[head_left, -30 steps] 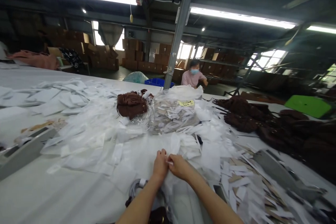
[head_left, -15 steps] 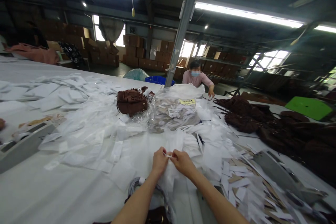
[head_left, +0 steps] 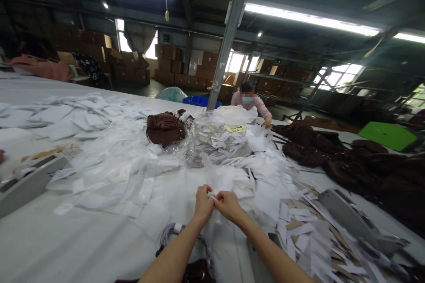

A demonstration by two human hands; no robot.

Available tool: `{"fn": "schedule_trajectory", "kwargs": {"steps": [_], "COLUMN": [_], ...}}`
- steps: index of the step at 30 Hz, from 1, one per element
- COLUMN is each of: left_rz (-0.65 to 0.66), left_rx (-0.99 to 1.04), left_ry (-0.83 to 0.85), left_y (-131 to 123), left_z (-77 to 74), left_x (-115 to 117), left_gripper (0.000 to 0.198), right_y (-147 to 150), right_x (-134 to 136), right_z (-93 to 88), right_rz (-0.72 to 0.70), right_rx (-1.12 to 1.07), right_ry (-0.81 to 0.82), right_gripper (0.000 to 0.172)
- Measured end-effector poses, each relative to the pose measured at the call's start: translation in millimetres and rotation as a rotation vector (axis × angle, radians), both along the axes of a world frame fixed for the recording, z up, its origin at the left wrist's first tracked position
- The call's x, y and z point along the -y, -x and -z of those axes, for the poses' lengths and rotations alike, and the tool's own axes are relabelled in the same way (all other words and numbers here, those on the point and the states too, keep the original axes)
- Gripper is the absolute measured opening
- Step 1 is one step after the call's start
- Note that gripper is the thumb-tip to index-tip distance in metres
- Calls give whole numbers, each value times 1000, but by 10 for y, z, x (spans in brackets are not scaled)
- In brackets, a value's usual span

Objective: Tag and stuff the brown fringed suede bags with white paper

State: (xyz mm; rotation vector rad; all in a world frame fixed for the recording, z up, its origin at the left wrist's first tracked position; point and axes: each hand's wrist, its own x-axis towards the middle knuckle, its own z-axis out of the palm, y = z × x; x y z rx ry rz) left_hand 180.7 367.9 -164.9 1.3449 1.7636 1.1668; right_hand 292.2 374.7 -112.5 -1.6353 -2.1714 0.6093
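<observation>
Pinching a small white piece between them, the left hand and right hand meet fingertip to fingertip. White plastic bags litter the table around them.

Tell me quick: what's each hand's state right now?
Left hand: closed, pinching a white piece.
Right hand: closed, pinching the same white piece.

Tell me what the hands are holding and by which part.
Both the left hand and the right hand pinch a thin white piece by its top edge, fingertips close together. Whether it is plastic or paper cannot be told.
</observation>
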Motion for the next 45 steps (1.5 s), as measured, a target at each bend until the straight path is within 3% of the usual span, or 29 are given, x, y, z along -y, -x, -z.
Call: {"fn": "schedule_trajectory", "kwargs": {"steps": [4, 10, 13, 17, 20, 28, 33, 38, 45], "left_rz": [58, 39, 70, 210, 269, 136, 125, 256, 504], "left_rx": [-55, -98, -91, -72, -79, -125, 7, 288, 459], "left_ry": [24, 102, 102, 56, 87, 147, 130, 141, 140], "left_y": [-21, -13, 37, 109, 138, 84, 72, 89, 134], "left_z": [2, 44, 0, -84, -101, -211, -238, -209, -362], "left_x": [15, -28, -42, -19, 15, 57, 14, 25, 265], "left_gripper": [5, 17, 17, 26, 17, 16, 9, 17, 47], "right_y": [-12, 10, -72, -266, -267, 69, -175, -311, -136], "right_x": [46, 130, 82, -48, -77, 93, 151, 152, 124], "right_z": [-45, -79, -87, -128, -142, -139, -244, -369, -313], "right_rz": [-52, -107, -62, 74, 93, 15, 34, 48, 65], "right_rx": [-6, -21, -32, -84, -143, -277, -286, -266, -411], "right_ry": [22, 37, 29, 1, 16, 148, 175, 80, 110], "right_gripper": [15, 8, 9, 15, 19, 33, 39, 16, 39]}}
